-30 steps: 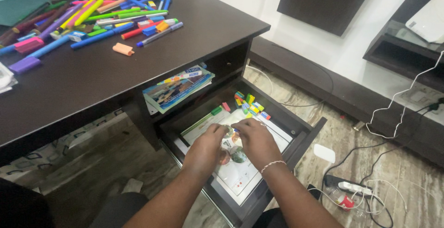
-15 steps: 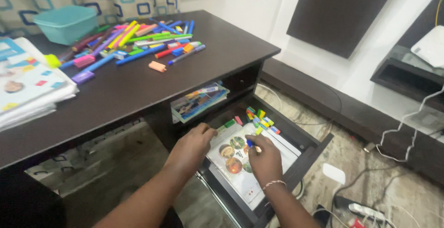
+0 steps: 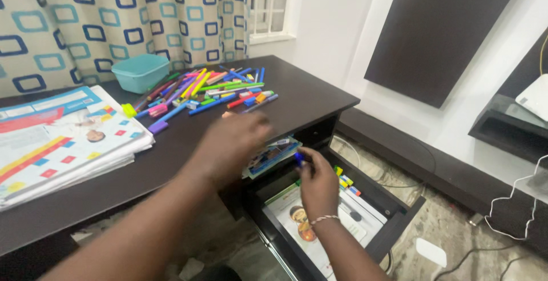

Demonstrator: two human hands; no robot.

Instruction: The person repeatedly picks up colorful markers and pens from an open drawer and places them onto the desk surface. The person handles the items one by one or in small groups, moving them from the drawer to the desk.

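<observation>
My right hand (image 3: 317, 185) is raised above the open drawer (image 3: 399, 224), its fingers pinched on a small blue piece (image 3: 299, 158). My left hand (image 3: 233, 143) is blurred and hovers over the front of the dark desk (image 3: 297, 95), fingers apart and holding nothing. Its tips reach toward the pile of coloured pens and markers (image 3: 211, 90). In the drawer lie a picture booklet (image 3: 302, 221) and several small coloured erasers (image 3: 346, 182). A booklet (image 3: 271, 155) rests on the shelf under the desktop.
A teal tub (image 3: 140, 71) stands at the back of the desk. A stack of printed papers (image 3: 57, 138) covers the left side. Patterned curtains hang behind. A white cable (image 3: 514, 201) and a white block (image 3: 431, 252) lie on the marble floor at the right.
My left hand rose from the drawer to above the desktop. My right hand lifted off the booklet with the blue piece. The camera tilted up, showing the curtains.
</observation>
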